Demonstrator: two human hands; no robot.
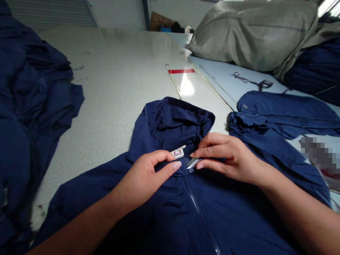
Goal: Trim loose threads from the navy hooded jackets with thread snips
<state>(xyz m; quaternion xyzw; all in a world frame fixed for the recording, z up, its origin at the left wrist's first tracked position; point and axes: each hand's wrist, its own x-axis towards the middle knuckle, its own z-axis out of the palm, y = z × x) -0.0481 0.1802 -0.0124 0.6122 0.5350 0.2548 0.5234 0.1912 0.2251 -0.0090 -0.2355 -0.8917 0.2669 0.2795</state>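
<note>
Dark blue jacket [233, 209] lies flat at the near edge of the white bench [106, 106], hood [180, 120] at the top; it looks light, soft and floppy, so the collar [183, 169] seems a good place to hold; the left hand [143, 180] rests there, its fingers [162, 156] bent and a bit spread, by a small label [177, 153]; the right hand [225, 156] has its fingers [212, 141] pinching a shiny little tag [192, 163].
</note>
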